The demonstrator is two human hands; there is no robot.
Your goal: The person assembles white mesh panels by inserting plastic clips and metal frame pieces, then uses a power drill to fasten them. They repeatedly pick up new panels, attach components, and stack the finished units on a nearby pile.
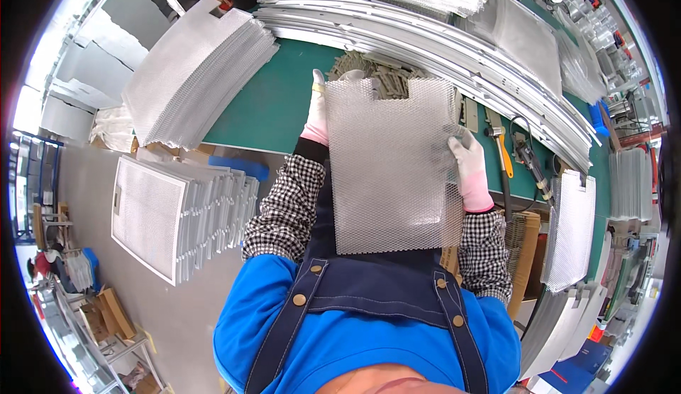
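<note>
Right hand point(469, 165) pinches the mesh panel point(390, 170); left hand point(318, 110) at opposite edge, finger closure indeterminable; grey pieces point(399, 76) beyond its fingers.

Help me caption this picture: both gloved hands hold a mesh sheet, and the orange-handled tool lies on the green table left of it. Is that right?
Not quite: in the head view, the orange-handled tool lies on the green table right of the mesh sheet, not left. The rest stands.
</note>
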